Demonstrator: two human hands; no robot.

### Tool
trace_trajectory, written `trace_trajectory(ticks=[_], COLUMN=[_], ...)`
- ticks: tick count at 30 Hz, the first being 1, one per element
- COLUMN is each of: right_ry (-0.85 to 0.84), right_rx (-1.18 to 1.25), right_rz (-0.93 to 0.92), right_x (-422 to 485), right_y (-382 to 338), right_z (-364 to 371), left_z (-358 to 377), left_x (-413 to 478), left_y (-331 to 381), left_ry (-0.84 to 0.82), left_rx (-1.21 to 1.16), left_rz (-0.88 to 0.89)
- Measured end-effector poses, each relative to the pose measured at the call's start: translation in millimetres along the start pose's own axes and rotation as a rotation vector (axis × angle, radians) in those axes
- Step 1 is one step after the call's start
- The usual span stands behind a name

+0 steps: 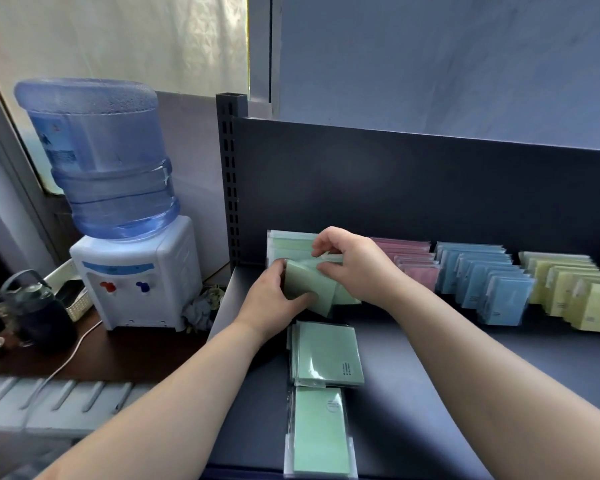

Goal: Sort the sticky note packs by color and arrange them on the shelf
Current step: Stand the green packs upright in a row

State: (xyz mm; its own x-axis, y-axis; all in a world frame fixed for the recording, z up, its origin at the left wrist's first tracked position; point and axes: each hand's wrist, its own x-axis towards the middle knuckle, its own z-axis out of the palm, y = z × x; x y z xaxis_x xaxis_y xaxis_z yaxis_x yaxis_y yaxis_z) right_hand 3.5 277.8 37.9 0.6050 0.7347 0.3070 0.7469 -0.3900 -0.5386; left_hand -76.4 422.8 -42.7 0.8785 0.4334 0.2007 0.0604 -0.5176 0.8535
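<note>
At the left end of the shelf (464, 375), the left hand (270, 299) has its fingers curled round a green pack (305, 284). The right hand (355, 266) seems to pinch open the leaning green row (291, 242), though its fingertips are partly hidden. If that gap is let go too soon, the glossy packs could slump forward or into the pink row (416, 261), and a forearm could knock the loose green packs (326, 355) off the shelf's front.

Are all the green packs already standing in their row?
No: a green stack and a lone green pack lie flat on the shelf front.
</note>
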Motion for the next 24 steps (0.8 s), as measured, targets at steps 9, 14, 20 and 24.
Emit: trace_trajectory(ticks=[9, 14, 20, 24], right_ry=[-0.186, -0.292, -0.169, -0.231], right_rx=[-0.257, -0.304, -0.24, -0.355], right_rz=[-0.007, -0.06, -0.013, 0.027], right_x=[26.2, 28.0, 11.2, -0.4], right_y=[-24.8, -34.9, -4.4, 14.8], right_z=[3.6, 28.7, 10.8, 15.3], left_z=[2.1, 1.5, 0.2, 3.1], left_x=[-1.5, -2.6, -1.1, 1.4], left_y=[4.0, 6.6, 3.9, 1.9], left_ry=[0.026, 0.005, 0.058, 0.068], left_rx=[0.074, 0.158, 0.054, 0.071], left_rz=[-0.017, 0.021, 0.0, 0.007])
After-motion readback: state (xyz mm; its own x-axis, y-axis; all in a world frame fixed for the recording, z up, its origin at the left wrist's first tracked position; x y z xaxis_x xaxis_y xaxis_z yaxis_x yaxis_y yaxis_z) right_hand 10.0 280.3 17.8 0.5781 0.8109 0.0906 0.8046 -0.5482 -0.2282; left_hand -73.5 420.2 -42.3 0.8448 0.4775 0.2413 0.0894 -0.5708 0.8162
